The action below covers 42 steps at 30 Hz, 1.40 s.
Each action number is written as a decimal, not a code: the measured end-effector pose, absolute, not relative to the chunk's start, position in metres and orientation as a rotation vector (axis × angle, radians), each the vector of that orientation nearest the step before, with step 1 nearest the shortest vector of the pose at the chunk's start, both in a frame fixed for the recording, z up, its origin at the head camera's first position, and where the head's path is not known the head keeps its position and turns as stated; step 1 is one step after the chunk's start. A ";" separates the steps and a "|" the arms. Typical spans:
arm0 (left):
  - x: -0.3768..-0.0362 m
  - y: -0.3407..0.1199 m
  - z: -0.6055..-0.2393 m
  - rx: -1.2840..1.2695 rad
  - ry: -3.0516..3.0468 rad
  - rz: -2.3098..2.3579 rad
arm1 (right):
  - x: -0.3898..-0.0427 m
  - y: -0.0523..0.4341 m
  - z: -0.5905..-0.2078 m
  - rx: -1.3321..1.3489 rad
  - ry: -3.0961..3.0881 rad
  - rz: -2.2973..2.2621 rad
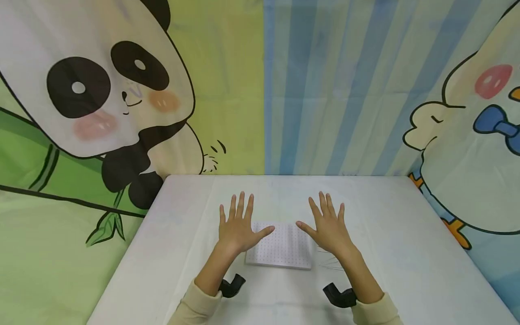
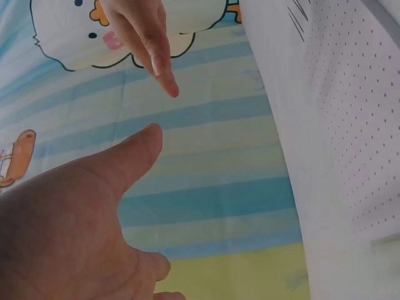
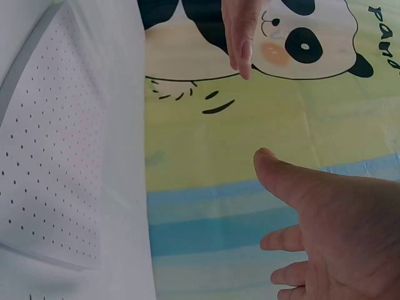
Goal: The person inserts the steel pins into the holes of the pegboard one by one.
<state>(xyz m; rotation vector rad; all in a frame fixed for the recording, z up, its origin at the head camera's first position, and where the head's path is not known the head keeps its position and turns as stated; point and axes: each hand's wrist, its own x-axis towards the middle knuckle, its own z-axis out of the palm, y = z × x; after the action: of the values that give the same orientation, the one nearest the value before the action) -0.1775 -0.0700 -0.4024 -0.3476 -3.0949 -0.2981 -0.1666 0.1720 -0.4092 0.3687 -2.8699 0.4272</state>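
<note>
Both hands are held up over the table with fingers straight and spread, holding nothing. The left hand (image 1: 237,229) overlaps the left side of a white board dotted with small holes (image 1: 280,248) in the head view. Over on the right, the right hand (image 1: 330,230) has its thumb pointing in toward the board's upper right corner. Several thin, wire-like pieces (image 1: 331,262) lie beside the board, partly hidden by the right forearm. The left wrist view shows the left thumb (image 2: 134,153) facing the other hand, and the perforated board (image 2: 359,119) on the table.
The white table (image 1: 183,253) reaches back to a cloth backdrop printed with a panda (image 1: 101,99), stripes and a white cartoon figure (image 1: 471,180). Black curved wrist mounts (image 1: 232,286) sit under both forearms.
</note>
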 end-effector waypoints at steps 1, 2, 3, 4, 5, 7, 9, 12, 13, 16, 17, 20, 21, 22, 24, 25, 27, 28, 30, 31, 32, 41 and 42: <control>-0.178 -0.069 -0.406 -0.358 -3.087 -0.322 | -0.165 0.174 -0.410 0.372 -2.860 0.468; -0.178 -0.069 -0.408 -0.369 -3.074 -0.359 | -0.162 0.177 -0.411 0.378 -2.846 0.524; -0.178 -0.069 -0.412 -0.380 -3.059 -0.406 | -0.159 0.180 -0.413 0.375 -2.834 0.588; -0.178 -0.070 -0.417 -0.393 -3.036 -0.476 | -0.156 0.185 -0.415 0.371 -2.798 0.684; -0.179 -0.072 -0.423 -0.411 -3.007 -0.551 | -0.152 0.191 -0.420 0.361 -2.749 0.781; -0.179 -0.079 -0.440 -0.454 -2.943 -0.734 | -0.142 0.205 -0.434 0.322 -2.640 0.953; -0.177 -0.086 -0.460 -0.493 -2.891 -0.955 | -0.131 0.219 -0.456 0.262 -2.548 1.051; -0.176 -0.096 -0.491 -0.534 -2.828 -1.246 | -0.116 0.238 -0.493 0.172 -2.481 1.071; -0.176 -0.099 -0.499 -0.536 -2.803 -1.323 | -0.114 0.242 -0.503 0.157 -2.476 1.073; -0.178 -0.104 -0.521 -0.528 -2.748 -1.455 | -0.107 0.251 -0.526 0.116 -2.490 1.098; -0.178 -0.105 -0.527 -0.520 -2.741 -1.477 | -0.106 0.252 -0.532 0.100 -2.504 1.110; -0.179 -0.107 -0.539 -0.500 -2.734 -1.521 | -0.103 0.256 -0.543 0.055 -2.543 1.120; -0.180 -0.107 -0.542 -0.502 -2.733 -1.531 | -0.103 0.257 -0.545 0.040 -2.552 1.120; -0.180 -0.107 -0.544 -0.506 -2.735 -1.534 | -0.103 0.257 -0.547 0.026 -2.563 1.111; -0.180 -0.107 -0.548 -0.526 -2.733 -1.530 | -0.103 0.258 -0.550 0.014 -2.568 1.108; -0.181 -0.106 -0.549 -0.539 -2.735 -1.521 | -0.103 0.258 -0.551 0.014 -2.568 1.108; -0.181 -0.105 -0.551 -0.582 -2.739 -1.507 | -0.103 0.259 -0.552 0.014 -2.574 1.100; -0.181 -0.105 -0.552 -0.603 -2.742 -1.493 | -0.103 0.259 -0.552 0.020 -2.573 1.095; -0.181 -0.104 -0.553 -0.617 -2.771 -1.455 | -0.103 0.259 -0.552 0.031 -2.568 1.084; -0.181 -0.104 -0.554 -0.623 -2.780 -1.438 | -0.103 0.259 -0.552 0.040 -2.563 1.080; -0.181 -0.103 -0.554 -0.624 -2.790 -1.421 | -0.103 0.259 -0.552 0.047 -2.561 1.073; -0.180 -0.102 -0.555 -0.567 -2.861 -1.295 | -0.103 0.259 -0.554 0.088 -2.555 1.057; -0.180 -0.102 -0.555 -0.564 -2.870 -1.285 | -0.103 0.259 -0.554 0.090 -2.556 1.056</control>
<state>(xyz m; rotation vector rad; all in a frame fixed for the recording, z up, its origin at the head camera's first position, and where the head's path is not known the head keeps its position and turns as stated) -0.1798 -0.1017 -0.5554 -0.5640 -2.8697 -1.2846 -0.1028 0.2593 -0.5543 0.0898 -2.5555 1.0562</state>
